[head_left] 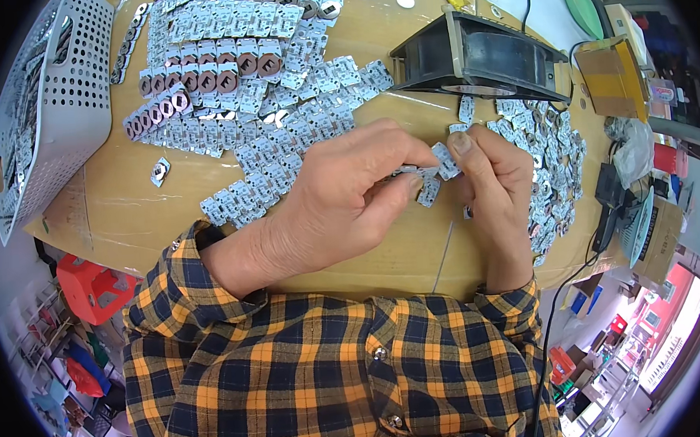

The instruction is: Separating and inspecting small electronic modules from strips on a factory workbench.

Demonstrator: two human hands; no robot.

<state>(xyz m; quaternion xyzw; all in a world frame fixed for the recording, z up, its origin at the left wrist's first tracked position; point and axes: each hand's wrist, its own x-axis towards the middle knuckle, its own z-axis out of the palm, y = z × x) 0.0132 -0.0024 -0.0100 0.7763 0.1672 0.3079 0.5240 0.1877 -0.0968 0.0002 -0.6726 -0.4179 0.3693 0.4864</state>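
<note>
Left hand (340,191) and right hand (488,182) pinching small metal plates (435,169) (mid-table), bare wood below.

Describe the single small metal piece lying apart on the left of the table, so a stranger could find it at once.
Start at the perforated grey basket on the table's left edge. Just right of its lower corner, one small metal piece lies on bare wood, below the stacked rows of pieces. Unlike them, it touches nothing.

Small silvery metal plates (443,165) pinched between both hands' fingertips.
</note>
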